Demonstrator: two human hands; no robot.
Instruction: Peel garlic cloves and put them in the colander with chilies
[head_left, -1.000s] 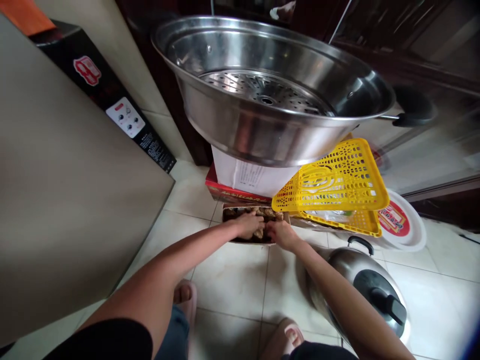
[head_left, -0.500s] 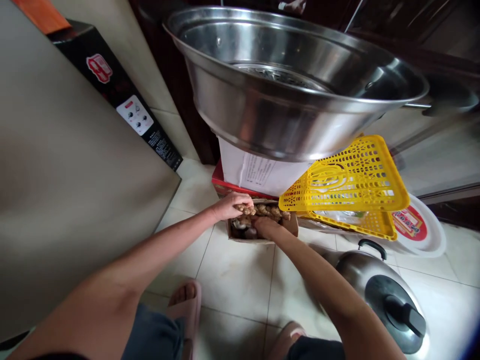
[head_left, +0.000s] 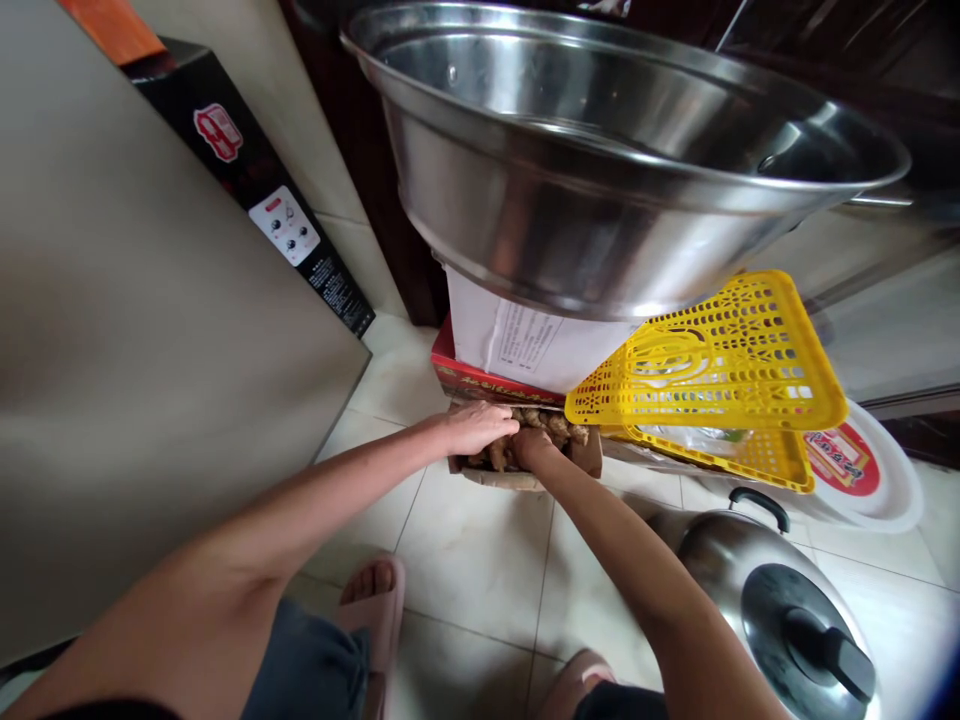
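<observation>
A small cardboard box (head_left: 592, 455) on the floor holds several knobbly brown pieces that look like ginger root (head_left: 556, 424). My left hand (head_left: 480, 428) reaches over its left side, fingers bent together and pointing inward. Whatever those fingers grip is hidden beneath them. My right hand (head_left: 532, 448) is down among the ginger in the middle of the box, close beside the left, with its fingers out of sight. More ginger lies below the two hands, near the front wall.
Behind the box, a red carton (head_left: 480, 385) and a white carton (head_left: 525, 345) stand under a large steel steamer pot (head_left: 600, 220). Yellow plastic baskets (head_left: 720, 370), a white round lid (head_left: 892, 490) and a lidded steel pot (head_left: 720, 545) sit right. A grey panel (head_left: 187, 350) rises left.
My left hand has moved slightly right and down, and the ginger piece seen in it before no longer shows in its fingers. My right hand stays in the box. The view has shifted slightly.
</observation>
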